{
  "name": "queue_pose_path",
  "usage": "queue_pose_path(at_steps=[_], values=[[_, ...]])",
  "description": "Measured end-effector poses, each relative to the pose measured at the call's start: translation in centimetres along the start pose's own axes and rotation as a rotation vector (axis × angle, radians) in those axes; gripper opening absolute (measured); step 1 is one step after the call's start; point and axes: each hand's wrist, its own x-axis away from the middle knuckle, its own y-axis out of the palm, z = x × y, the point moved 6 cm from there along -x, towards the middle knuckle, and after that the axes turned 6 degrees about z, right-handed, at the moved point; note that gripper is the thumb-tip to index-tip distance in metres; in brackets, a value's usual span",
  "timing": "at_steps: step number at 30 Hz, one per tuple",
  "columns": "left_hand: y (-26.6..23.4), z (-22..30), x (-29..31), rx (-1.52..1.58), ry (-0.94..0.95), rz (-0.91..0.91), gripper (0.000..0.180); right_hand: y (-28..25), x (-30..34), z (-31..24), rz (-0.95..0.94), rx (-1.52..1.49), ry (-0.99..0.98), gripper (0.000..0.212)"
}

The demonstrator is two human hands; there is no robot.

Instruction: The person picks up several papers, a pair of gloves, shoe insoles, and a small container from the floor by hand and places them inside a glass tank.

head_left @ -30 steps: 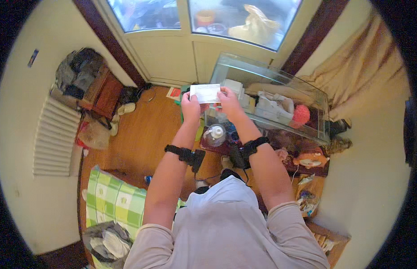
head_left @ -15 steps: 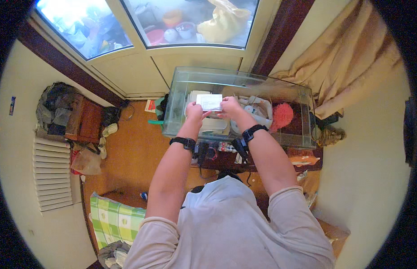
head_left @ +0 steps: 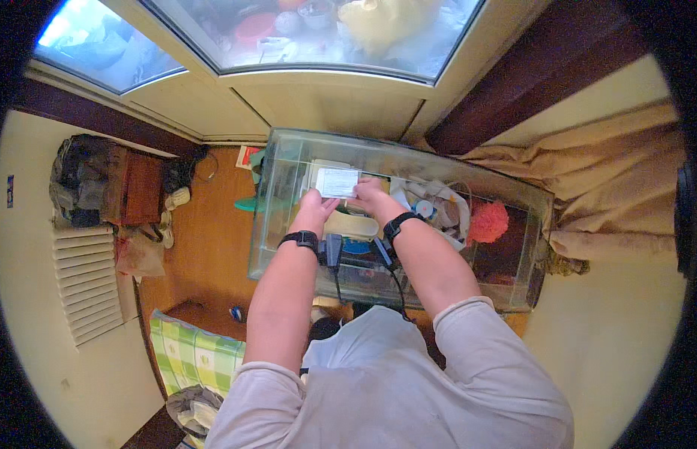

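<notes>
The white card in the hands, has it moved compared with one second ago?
Yes. The white card, held by the left hand and right hand, was beside the left end of the glass tank; now it is over the tank's inside.

Walls [head_left: 41, 314] pale yellow. Floor [head_left: 206, 247] brown wood. Windows [head_left: 303, 34] along top, daylight entering, cream frame below. White radiator [head_left: 86, 280] on left wall. Beige curtain [head_left: 588, 187] bunched at right. Green checked cloth [head_left: 191, 355] lower left. Dark bag [head_left: 83, 176] beside brown cabinet [head_left: 142, 187].
</notes>
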Motion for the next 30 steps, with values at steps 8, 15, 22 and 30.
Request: queue_pose_path(at_steps=[8, 15, 22, 30], values=[[0.9, -0.2, -6.7, -0.124, 0.052, 0.031, 0.031, 0.0, -4.0, 0.3, 0.040, 0.018, -0.069, 0.017], [0.7, 1.5, -6.3, -0.122, 0.223, -0.064, 0.037, 3.1, -5.0, 0.4, -0.029, 0.289, -0.179, 0.029], [-0.5, 1.5, -2.6, -0.193, 0.196, -0.064, 0.042, 3.3, -1.1, 0.5, 0.015, 0.312, 0.039, 0.033], [-0.5, 0.5, 4.1, -0.235, 0.204, -0.203, 0.037, 0.9, 8.1, -0.8, 0.022, -0.081, 0.067, 0.031]])
